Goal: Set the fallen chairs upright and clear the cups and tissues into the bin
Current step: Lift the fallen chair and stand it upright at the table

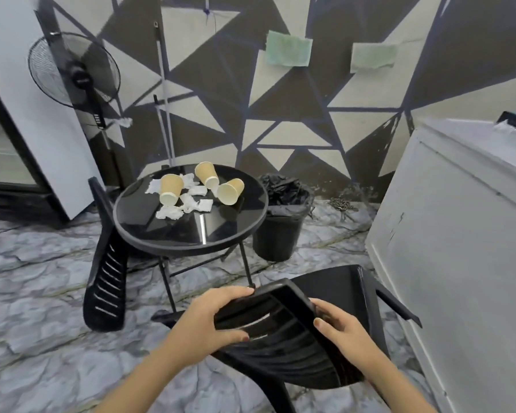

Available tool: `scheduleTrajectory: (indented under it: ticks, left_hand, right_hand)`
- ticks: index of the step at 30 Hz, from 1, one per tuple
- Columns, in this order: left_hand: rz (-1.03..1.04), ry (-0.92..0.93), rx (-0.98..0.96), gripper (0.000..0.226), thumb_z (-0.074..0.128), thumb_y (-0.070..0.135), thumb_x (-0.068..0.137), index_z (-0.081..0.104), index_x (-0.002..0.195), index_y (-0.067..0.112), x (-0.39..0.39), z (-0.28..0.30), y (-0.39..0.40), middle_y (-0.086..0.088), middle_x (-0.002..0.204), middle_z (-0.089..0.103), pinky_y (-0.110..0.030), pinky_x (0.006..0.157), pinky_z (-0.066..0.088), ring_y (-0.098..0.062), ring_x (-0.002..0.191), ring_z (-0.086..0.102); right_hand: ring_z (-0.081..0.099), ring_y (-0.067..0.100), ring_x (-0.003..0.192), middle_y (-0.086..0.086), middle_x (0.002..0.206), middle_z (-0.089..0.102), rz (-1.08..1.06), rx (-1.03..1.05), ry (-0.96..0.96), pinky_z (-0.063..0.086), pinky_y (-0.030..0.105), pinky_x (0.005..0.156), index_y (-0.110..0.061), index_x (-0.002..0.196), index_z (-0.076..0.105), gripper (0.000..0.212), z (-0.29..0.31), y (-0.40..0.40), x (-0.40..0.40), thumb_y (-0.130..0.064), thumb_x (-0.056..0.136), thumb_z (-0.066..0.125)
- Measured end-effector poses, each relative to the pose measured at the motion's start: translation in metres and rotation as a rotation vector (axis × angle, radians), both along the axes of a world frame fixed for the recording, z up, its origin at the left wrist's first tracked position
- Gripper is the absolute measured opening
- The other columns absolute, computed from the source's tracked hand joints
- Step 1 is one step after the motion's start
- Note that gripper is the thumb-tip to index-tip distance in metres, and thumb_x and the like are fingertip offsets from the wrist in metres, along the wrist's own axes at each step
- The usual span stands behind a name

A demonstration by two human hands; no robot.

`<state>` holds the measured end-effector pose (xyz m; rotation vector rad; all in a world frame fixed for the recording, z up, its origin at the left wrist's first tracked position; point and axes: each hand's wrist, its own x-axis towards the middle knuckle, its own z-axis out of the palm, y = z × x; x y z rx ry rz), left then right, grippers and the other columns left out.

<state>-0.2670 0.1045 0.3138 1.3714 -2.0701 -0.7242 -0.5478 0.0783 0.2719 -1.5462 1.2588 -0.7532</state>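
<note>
Gripping the slatted back of the near chair [280,332] with both hands, left hand [218,320] curled over its top edge, right hand [340,332] wrapped round its side edge; judging this as the chair-righting step, barely begun. Needing next, probably, to be swinging the back up until the legs are meeting the floor. Leaving the second chair [105,263] tipped against the round surface [149,234], where three cups [170,189] and the tissues [169,211] are lying, bin [277,234] just beside
</note>
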Motion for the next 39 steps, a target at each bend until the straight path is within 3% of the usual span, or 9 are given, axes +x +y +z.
scheduleTrajectory:
  ticks: [4,7,12,16,25,29,32,34,39]
  left_hand:
    - [0.002,0.006,-0.052,0.071,0.071,0.061,0.059,0.038,0.121,0.055,-0.036,0.005,0.012,0.046,0.133,0.025,-0.003,0.1,0.023,0.019,0.121,0.03]
    - [-0.049,0.01,-0.06,0.073,0.075,0.052,0.063,0.036,0.124,0.054,-0.068,0.011,0.015,0.045,0.131,0.031,-0.01,0.103,0.021,0.023,0.121,0.024]
    - [-0.139,-0.011,-0.128,0.075,0.075,0.046,0.068,0.029,0.126,0.054,-0.107,0.019,0.017,0.042,0.13,0.028,-0.005,0.103,0.019,0.028,0.119,0.019]
    - [-0.274,-0.169,-0.255,0.072,0.063,0.058,0.071,0.027,0.133,0.052,-0.126,0.015,0.02,0.036,0.142,0.021,-0.007,0.105,0.007,0.022,0.127,0.013]
    - [-0.287,-0.12,-0.25,0.067,0.061,0.063,0.073,0.027,0.13,0.058,-0.127,-0.016,0.012,0.027,0.139,0.039,-0.015,0.107,0.02,0.012,0.129,0.03]
    - [-0.304,-0.078,-0.188,0.055,0.051,0.068,0.076,0.036,0.127,0.056,-0.15,-0.026,-0.002,0.028,0.134,0.044,-0.023,0.106,0.029,0.01,0.126,0.035]
    - [-0.251,0.032,-0.131,0.044,0.046,0.069,0.078,0.047,0.119,0.054,-0.167,-0.036,-0.015,0.025,0.124,0.053,-0.027,0.102,0.037,0.006,0.118,0.044]
    - [-0.215,0.089,-0.105,0.042,0.046,0.068,0.078,0.055,0.114,0.047,-0.179,-0.043,-0.024,0.023,0.118,0.058,-0.034,0.1,0.04,0.002,0.115,0.048]
    - [-0.154,0.167,-0.005,0.041,0.053,0.069,0.069,0.06,0.103,0.047,-0.21,-0.054,-0.033,0.022,0.122,0.053,-0.034,0.101,0.036,0.004,0.117,0.043]
  right_hand:
    - [0.052,0.001,0.118,-0.016,0.125,0.06,-0.02,-0.123,-0.036,0.041,0.029,0.103,-0.047,0.118,0.056,0.042,0.022,0.008,-0.01,-0.029,0.082,0.068]
    - [0.044,-0.01,0.12,-0.027,0.128,0.052,-0.009,-0.256,0.006,0.035,0.011,0.099,-0.046,0.125,0.049,0.051,0.047,0.011,-0.009,-0.034,0.08,0.069]
    - [0.053,-0.004,0.104,-0.017,0.105,0.058,-0.101,-0.453,0.105,0.035,0.004,0.086,-0.044,0.103,0.061,0.033,0.064,0.021,-0.032,-0.033,0.075,0.074]
    - [0.054,-0.003,0.099,-0.009,0.101,0.057,-0.2,-0.452,0.118,0.036,0.004,0.083,-0.034,0.094,0.066,0.026,0.063,0.033,-0.071,-0.033,0.07,0.077]
    - [0.046,-0.015,0.093,-0.006,0.104,0.05,-0.474,-0.338,0.131,0.035,0.002,0.08,-0.031,0.094,0.055,0.047,0.061,0.063,-0.182,-0.047,0.054,0.073]
    - [0.049,0.014,0.102,-0.002,0.106,0.05,-0.545,-0.253,0.165,0.041,0.033,0.094,-0.035,0.092,0.054,0.064,0.057,0.073,-0.237,-0.066,0.04,0.074]
    - [0.052,0.019,0.093,0.001,0.101,0.05,-0.549,-0.157,0.09,0.046,0.029,0.082,-0.033,0.092,0.052,0.084,0.058,0.077,-0.267,-0.08,0.026,0.072]
    - [0.053,0.015,0.083,0.003,0.098,0.05,-0.554,-0.111,0.046,0.047,0.015,0.066,-0.024,0.095,0.05,0.088,0.061,0.079,-0.28,-0.072,0.027,0.078]
    - [0.05,0.011,0.079,0.005,0.096,0.048,-0.598,-0.058,-0.025,0.043,0.006,0.057,-0.024,0.096,0.05,0.039,0.059,0.084,-0.307,-0.026,0.067,0.077]
